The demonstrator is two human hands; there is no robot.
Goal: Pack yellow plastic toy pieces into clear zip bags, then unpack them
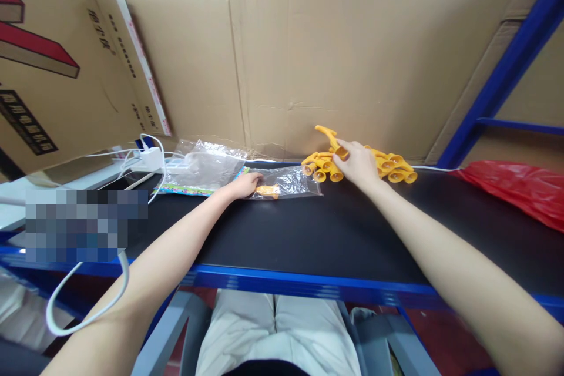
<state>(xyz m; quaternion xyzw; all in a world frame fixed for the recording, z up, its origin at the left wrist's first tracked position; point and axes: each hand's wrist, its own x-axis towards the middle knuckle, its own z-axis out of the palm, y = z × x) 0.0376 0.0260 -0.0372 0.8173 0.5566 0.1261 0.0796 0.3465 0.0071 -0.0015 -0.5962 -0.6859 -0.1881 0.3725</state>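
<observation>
Blk tbl [291,235], R hand [359,163] pinching yel. pc [331,136]

Off-white pants [247,329] with a center seam [275,314], bottom middle of frame, plus a sliver of black top [267,368]; forearms [163,258] bare.

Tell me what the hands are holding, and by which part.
The right hand holds a yellow piece by its lower part. The left hand is at the clear bag, near another yellow piece; whether it grips either cannot be told.
</observation>
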